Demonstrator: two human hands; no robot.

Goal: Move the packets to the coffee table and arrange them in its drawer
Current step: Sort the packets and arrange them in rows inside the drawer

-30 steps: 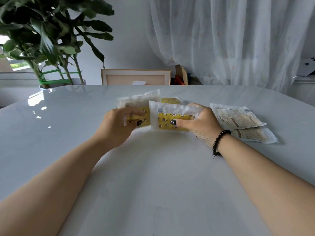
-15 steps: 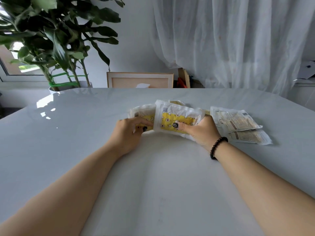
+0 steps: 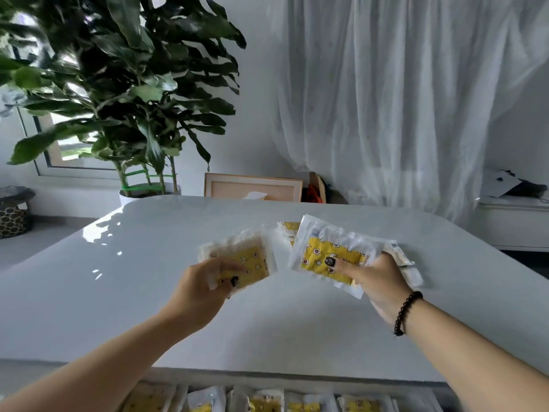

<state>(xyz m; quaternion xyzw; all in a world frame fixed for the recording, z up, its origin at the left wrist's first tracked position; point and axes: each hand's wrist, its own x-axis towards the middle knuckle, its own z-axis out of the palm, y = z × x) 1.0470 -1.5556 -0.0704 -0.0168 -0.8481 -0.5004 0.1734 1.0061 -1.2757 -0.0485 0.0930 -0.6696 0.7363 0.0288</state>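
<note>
- Right at the near edge, a row of yellow-print packets is being kept upright side by side in what looks like the open drawer under the tabletop, so the arranging is probably well underway already.
- Just past that, the white coffee table is being used as the staging spot, glossy top, nothing much lying near the front of it.
- A small bunch of yellow packets is being gripped by the left hand, thumb clamped on the front, fingers curled behind, and it's being held just above the table.
- A bigger stack of packets is being pinched by the right hand, thumb pressed on the yellow print, and a couple of paler packets are being fanned out behind the knuckles. Can't tell if those are resting on the table or being carried.
- Step in hand, as a guess: packets are being gathered off the table to be dropped into the drawer.
- Next move is probably going to call for both bundles being brought back and down toward the drawer and slotted upright beside the row without it being knocked over.
- Further back, a potted plant, a wooden frame and a sheer curtain are being left out of it.
</note>
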